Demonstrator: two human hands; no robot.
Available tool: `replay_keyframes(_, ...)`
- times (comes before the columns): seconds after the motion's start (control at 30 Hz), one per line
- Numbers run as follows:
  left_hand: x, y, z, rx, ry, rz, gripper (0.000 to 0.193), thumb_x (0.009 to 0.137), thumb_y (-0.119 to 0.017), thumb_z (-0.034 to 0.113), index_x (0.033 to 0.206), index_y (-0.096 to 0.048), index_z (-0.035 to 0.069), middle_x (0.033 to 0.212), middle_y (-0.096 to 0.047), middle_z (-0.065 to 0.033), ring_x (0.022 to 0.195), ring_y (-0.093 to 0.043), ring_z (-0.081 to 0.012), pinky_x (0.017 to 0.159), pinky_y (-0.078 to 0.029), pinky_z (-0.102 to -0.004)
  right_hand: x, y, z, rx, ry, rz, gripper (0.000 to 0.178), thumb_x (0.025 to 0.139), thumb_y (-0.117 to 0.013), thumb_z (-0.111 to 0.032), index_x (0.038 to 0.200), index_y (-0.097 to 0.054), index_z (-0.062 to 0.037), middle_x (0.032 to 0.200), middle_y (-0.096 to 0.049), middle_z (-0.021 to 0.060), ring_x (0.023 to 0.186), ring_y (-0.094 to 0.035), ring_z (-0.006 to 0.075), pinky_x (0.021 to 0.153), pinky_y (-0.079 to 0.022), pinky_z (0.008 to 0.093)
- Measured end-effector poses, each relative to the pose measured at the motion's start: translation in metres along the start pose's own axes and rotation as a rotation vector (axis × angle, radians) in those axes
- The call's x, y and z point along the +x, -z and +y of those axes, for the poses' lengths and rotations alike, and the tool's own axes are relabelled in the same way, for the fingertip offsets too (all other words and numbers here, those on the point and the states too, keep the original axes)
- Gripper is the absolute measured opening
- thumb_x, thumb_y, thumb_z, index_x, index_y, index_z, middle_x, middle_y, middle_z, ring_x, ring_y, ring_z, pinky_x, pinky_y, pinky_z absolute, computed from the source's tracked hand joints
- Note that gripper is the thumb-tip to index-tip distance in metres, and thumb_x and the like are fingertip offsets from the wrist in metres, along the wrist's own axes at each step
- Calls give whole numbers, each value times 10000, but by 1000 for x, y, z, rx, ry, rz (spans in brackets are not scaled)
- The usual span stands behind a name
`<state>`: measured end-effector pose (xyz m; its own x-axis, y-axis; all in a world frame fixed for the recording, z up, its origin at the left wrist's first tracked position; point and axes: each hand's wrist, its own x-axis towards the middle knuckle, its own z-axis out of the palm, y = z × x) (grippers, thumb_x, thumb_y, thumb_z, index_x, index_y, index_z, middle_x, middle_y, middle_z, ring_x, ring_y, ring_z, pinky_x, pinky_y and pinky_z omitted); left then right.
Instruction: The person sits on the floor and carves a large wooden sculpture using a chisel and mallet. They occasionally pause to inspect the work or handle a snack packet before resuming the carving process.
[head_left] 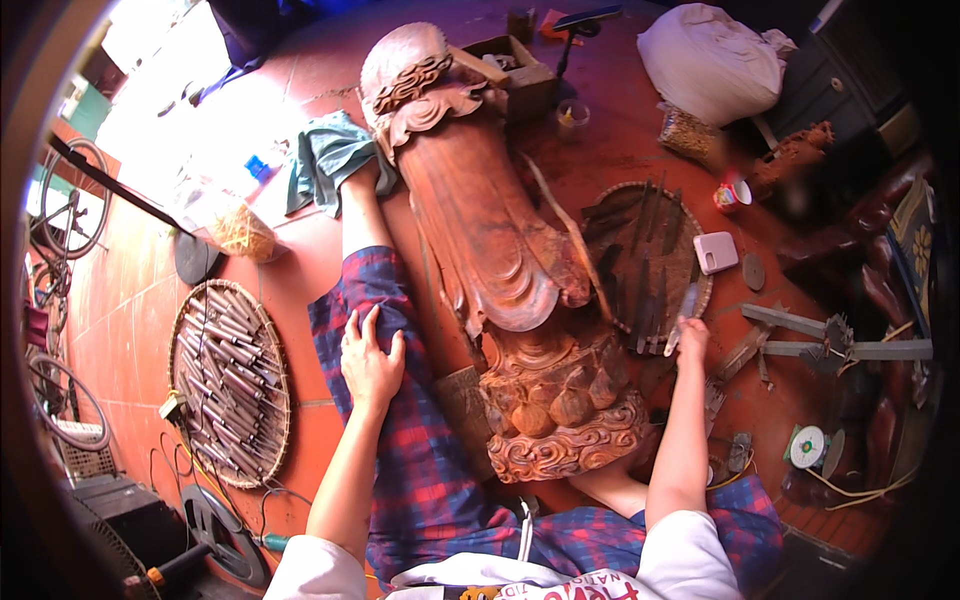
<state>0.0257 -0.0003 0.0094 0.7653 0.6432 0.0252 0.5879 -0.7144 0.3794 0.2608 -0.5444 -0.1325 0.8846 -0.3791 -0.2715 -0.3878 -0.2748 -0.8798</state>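
Note:
A large carved reddish-brown wooden statue point(475, 220) lies between my legs, with flowing robe folds along its length. Its base point(565, 430), carved with rounded shapes and swirls, is nearest to me. My left hand point(372, 358) rests on my plaid trouser leg, fingers apart and nothing in it. Beside the statue, my right hand point(690, 338) is closed around a slim flat tool point(688, 302); whether it is a file or a knife I cannot tell. That hand is at the near edge of a round woven tray point(703, 240) with several dark, flat strip-like tools point(652, 225) in it.
Another round woven tray point(287, 400) at left holds many cylindrical-handled tools point(225, 370). A pink-white case point(714, 253) lies beside the right tray, near a metal-legged stand point(835, 340). Farther off are a white sack point(710, 65), a cardboard box point(530, 85) and a green cloth point(330, 160).

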Motion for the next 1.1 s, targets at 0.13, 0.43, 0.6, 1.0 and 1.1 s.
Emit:
replay_keyframes(0.13,-6,2,-12,3,39,31,538,863,-663,341,1346,-526,148,1408,-467,-184,1254,-490,-397,1030,-429,-462,-81,-12,-130,540,-101,-326,78,988,-601,-161,1009,-555,-101,837,-597,27,555,-437,37,456,-341,175)
replay_keyframes(0.43,-3,1,-9,-23,9,44,550,840,-674,331,1331,-541,122,1410,-467,-235,1199,-515,-440,986,-461,-486,-223,-52,-251,484,156,-618,241,1019,-526,-239,1059,-607,-16,1060,-693,187,649,-633,105,555,-530,231)
replay_keyframes(0.6,-2,0,-11,-56,15,52,550,837,-673,337,1330,-552,126,1427,-457,-229,1212,-511,-432,997,-457,-482,-264,-93,-238,206,286,-665,248,988,-586,-187,1097,-656,24,1096,-684,133,829,-695,145,734,-566,256)
replay_keyframes(1.0,-4,0,-16,-78,18,41,562,835,-678,342,1337,-544,126,1436,-445,-225,1226,-504,-421,1005,-456,-475,-270,-117,-236,-192,654,-524,81,816,-606,-5,887,-646,-12,715,-623,83,648,-627,146,627,-477,282)
replay_keyframes(1.1,-5,-2,-17,-77,11,50,554,843,-671,341,1335,-547,119,1437,-445,-221,1235,-499,-415,1027,-424,-475,-258,-126,-229,30,442,-685,143,848,-594,-18,978,-651,0,791,-670,59,744,-651,119,695,-496,272)
